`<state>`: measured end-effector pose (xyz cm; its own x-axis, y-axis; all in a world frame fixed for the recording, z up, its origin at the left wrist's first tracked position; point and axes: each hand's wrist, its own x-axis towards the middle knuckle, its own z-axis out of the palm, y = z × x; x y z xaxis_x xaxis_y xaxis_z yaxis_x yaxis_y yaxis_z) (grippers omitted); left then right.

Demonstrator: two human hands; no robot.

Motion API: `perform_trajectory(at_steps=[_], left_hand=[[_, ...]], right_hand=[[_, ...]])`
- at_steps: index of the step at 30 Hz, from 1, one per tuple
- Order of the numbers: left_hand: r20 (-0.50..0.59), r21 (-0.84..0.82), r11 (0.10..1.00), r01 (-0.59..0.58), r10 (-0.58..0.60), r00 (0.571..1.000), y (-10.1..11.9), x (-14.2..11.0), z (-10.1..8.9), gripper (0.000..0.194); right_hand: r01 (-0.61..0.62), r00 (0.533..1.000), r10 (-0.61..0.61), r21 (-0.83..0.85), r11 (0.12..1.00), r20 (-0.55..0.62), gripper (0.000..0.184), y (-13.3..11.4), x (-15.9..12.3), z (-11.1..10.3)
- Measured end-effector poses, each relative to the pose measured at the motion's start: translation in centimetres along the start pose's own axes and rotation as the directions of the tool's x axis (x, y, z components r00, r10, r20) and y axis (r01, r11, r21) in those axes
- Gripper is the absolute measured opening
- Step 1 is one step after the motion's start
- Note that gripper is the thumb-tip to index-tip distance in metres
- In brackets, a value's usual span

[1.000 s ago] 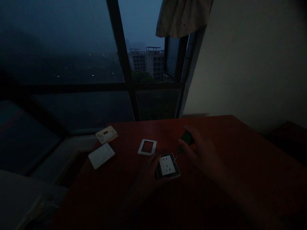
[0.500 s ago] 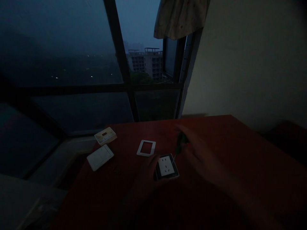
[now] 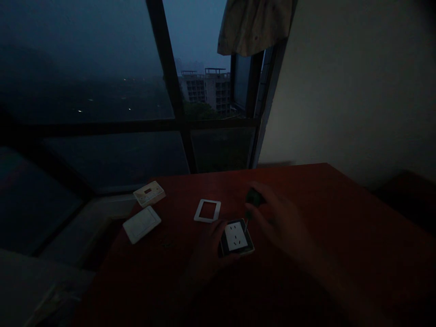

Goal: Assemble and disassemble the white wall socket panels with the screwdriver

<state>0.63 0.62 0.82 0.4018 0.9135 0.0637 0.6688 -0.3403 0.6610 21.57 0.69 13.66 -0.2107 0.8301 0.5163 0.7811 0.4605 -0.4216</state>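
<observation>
A wall socket [image 3: 235,237] with a white face and dark surround lies on the reddish table. My left hand [image 3: 209,247] grips it from the left, fingers at its upper edge and thumb along its lower edge. In my right hand [image 3: 277,213] is a screwdriver [image 3: 252,198] with a green handle, held between fingers and thumb. Its thin shaft points down to the socket's upper right edge; the tip's exact seat is too dark to make out. Just beyond the socket lies a white square frame [image 3: 200,218].
On the table's left side are a white switch plate [image 3: 141,224] and, behind it, a pale mounting box [image 3: 149,194]. Small dark bits [image 3: 166,244] lie near them. Windows [image 3: 136,150] border the table's far side, and a wall [image 3: 347,100] stands at the right.
My right hand has shifted slightly left and its grip has changed around the screwdriver handle, which now stands more upright. My left hand and the socket have stayed in place.
</observation>
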Motion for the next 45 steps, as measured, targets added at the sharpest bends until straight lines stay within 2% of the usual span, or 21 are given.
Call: perform_trajectory(at_steps=[3,4,8,9,14,18,20,23,25,26,29,31,35,37,42,45], left_hand=[[-0.011,-0.004,1.0,-0.017,0.017,1.0,-0.3,0.1,0.2,0.082],[-0.012,-0.005,1.0,-0.023,0.023,1.0,-0.4,0.1,0.3,0.083],[-0.016,-0.007,1.0,-0.019,0.019,1.0,-0.5,0.2,0.4,0.083],[-0.018,-0.006,1.0,-0.015,0.014,1.0,-0.4,0.2,0.3,0.082],[-0.012,-0.014,1.0,-0.009,0.009,1.0,-0.1,0.1,0.1,0.08],[-0.017,-0.027,1.0,0.0,-0.001,1.0,0.1,0.1,0.1,0.081],[-0.012,-0.029,1.0,0.006,-0.007,1.0,0.1,0.1,0.0,0.081],[0.0,-0.03,1.0,-0.005,0.005,1.0,0.1,0.2,0.0,0.081],[0.003,-0.031,0.999,-0.014,0.014,1.0,0.1,0.2,-0.1,0.081],[0.005,-0.032,0.999,-0.015,0.015,1.0,0.1,0.2,-0.1,0.081],[0.002,-0.028,1.0,-0.014,0.014,1.0,0.0,0.2,-0.1,0.081],[-0.004,-0.031,0.999,-0.02,0.02,1.0,0.0,0.1,0.0,0.081],[-0.013,-0.029,0.999,-0.037,0.037,0.999,-0.1,0.1,0.0,0.08],[-0.011,-0.021,0.999,-0.033,0.033,0.999,-0.1,0.1,0.0,0.079],[0.005,-0.026,1.0,-0.016,0.016,1.0,-0.2,0.2,0.0,0.082],[0.007,-0.026,1.0,-0.01,0.01,1.0,-0.2,0.2,0.0,0.081]], right_hand=[[-0.091,0.995,0.084,-0.17,0.981,-0.049,0.042,-0.1,-0.1,0.0],[-0.09,0.995,0.084,-0.152,0.984,-0.046,0.043,-0.2,-0.1,0.0],[-0.004,1.0,0.002,0.097,0.995,0.017,0.044,0.0,-0.3,-0.1],[-0.004,1.0,0.002,0.106,0.994,0.019,0.044,0.1,-0.3,-0.1],[-0.085,0.996,0.081,-0.122,0.989,-0.036,0.041,0.2,0.0,-0.4],[0.045,0.998,-0.049,0.072,0.996,0.043,0.046,0.0,0.2,-0.9],[0.061,0.996,-0.067,0.098,0.993,0.057,0.046,0.1,0.2,-0.9],[-0.039,0.998,0.044,-0.109,0.993,0.042,0.036,0.1,0.4,-0.8],[-0.092,0.995,0.1,-0.205,0.974,0.029,0.036,0.0,0.5,-0.9],[-0.079,0.996,0.087,-0.182,0.98,0.035,0.037,0.0,0.5,-1.0],[0.047,0.996,-0.05,0.043,0.998,0.07,0.044,0.0,0.5,-1.3],[0.076,0.994,-0.084,0.114,0.991,0.073,0.05,0.1,0.4,-1.1],[-0.033,0.999,0.036,-0.076,0.997,0.032,0.038,0.3,0.4,-0.4],[-0.045,0.998,0.05,-0.125,0.991,0.038,0.037,0.2,0.4,-0.4],[0.05,0.993,-0.058,0.081,0.995,0.106,0.05,-0.3,0.4,-0.8],[-0.003,0.994,0.005,-0.015,1.0,0.108,0.045,-0.3,0.5,-0.6]])
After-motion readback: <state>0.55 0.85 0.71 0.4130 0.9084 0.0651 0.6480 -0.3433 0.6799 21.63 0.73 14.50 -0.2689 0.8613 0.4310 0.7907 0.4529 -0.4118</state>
